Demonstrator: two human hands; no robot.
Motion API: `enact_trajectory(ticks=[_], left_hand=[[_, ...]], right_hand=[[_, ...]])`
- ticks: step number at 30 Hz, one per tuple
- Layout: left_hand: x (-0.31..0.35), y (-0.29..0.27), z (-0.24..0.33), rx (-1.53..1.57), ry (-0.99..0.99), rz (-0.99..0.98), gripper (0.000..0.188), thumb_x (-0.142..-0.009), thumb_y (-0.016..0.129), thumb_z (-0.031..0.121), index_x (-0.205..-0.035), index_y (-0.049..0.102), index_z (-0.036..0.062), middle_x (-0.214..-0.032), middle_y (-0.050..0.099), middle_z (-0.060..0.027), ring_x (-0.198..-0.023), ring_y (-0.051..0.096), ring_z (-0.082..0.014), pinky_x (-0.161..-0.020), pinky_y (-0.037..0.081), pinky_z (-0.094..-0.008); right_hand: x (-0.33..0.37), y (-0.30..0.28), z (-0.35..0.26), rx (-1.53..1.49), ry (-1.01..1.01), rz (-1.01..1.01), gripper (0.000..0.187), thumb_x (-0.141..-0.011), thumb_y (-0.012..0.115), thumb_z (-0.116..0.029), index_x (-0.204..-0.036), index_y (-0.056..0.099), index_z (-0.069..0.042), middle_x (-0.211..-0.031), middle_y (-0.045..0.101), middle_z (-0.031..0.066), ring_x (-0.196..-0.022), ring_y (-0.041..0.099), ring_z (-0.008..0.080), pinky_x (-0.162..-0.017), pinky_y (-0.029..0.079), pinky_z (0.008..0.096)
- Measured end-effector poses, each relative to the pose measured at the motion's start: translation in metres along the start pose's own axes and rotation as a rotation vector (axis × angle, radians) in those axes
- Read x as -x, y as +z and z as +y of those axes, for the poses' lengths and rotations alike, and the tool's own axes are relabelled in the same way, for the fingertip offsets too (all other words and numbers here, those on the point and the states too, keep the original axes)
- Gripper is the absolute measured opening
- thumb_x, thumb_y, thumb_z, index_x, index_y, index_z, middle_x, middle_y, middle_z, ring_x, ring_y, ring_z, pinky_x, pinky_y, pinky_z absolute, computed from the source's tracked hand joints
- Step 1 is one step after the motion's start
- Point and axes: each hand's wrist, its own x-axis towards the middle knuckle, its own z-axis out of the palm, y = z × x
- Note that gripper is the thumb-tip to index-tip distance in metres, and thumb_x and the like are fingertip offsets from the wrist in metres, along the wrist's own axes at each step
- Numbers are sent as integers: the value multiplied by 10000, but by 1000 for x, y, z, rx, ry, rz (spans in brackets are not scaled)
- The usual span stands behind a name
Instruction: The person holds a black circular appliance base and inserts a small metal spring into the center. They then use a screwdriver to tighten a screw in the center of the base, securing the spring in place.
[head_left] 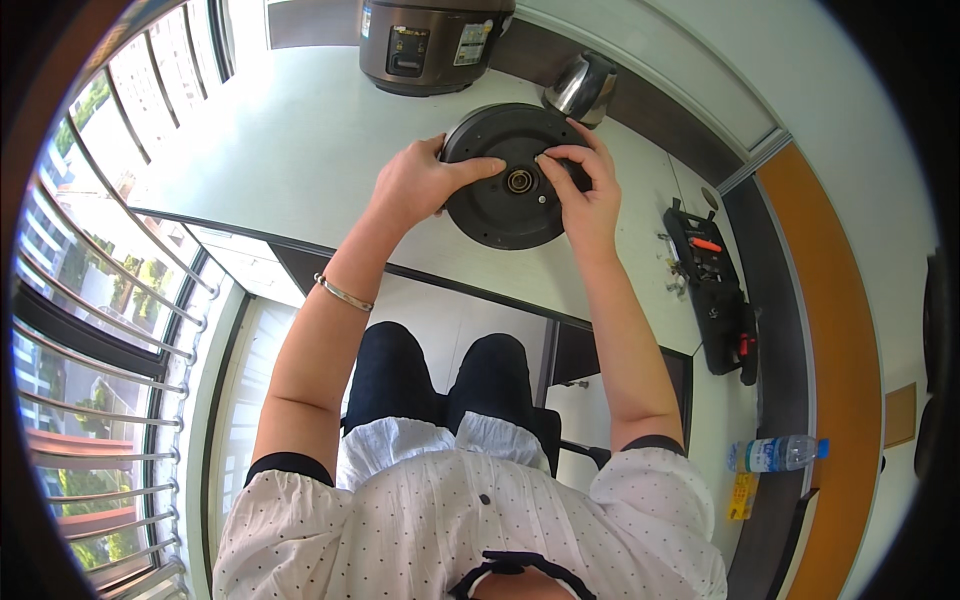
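A round black appliance base (500, 222) is held up over the near edge of the table, its flat face toward me. In its middle sits a ringed metal connector (519, 181), and a small shiny screw (542, 199) shows below and to the right of it. My left hand (425, 180) is closed on the left rim, with the thumb lying across the face. The thumb and forefinger of my right hand (588, 185) pinch together just above the connector; anything between them is too small to make out. Its other fingers reach the upper right rim.
A brown electric cooker (430, 50) stands at the back, with a metal kettle (582, 88) to its right. An open black toolbox (712, 285) lies on the right part of the white table (270, 130), small parts beside it. Farther right is a water bottle (778, 454).
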Motion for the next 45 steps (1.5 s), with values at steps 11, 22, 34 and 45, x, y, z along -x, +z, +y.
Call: enact_trajectory(ticks=[11, 22, 34, 45], left_hand=[[1, 4, 1, 25, -14, -26, 626, -642, 767, 515, -992, 684, 3, -731, 661, -74, -593, 611, -140, -538, 486, -266], [-27, -12, -21, 193, 156, -150, 520, -848, 675, 279, -1139, 592, -144, -1052, 658, -175, -942, 598, -200, -853, 476, -320], [-25, 1, 14, 296, 83, -200, 457, -832, 675, 339, -1047, 663, -64, -773, 650, -69, -568, 578, -133, -474, 424, -271], [-27, -18, 18, 50, -96, -121, 611, -641, 748, 550, -756, 674, -46, -641, 642, -65, -486, 577, -156, -461, 469, -273]], right_hand=[[6, 1, -5, 133, -141, 80, 138, -748, 756, -113, -846, 667, -75, -1202, 567, 181, -1119, 521, 327, -945, 420, 395], [0, 23, 1, 180, -203, 186, 197, -722, 738, -133, -825, 572, -108, -1167, 542, 149, -1058, 501, 369, -917, 404, 443], [-16, 14, 9, 256, -139, 108, 353, -725, 724, -128, -1016, 544, -42, -981, 545, 150, -935, 534, 363, -838, 444, 422], [-26, 5, -7, 330, -214, -70, 779, -722, 806, -281, -1350, 422, -28, -1259, 518, 180, -1133, 525, 356, -954, 438, 410]])
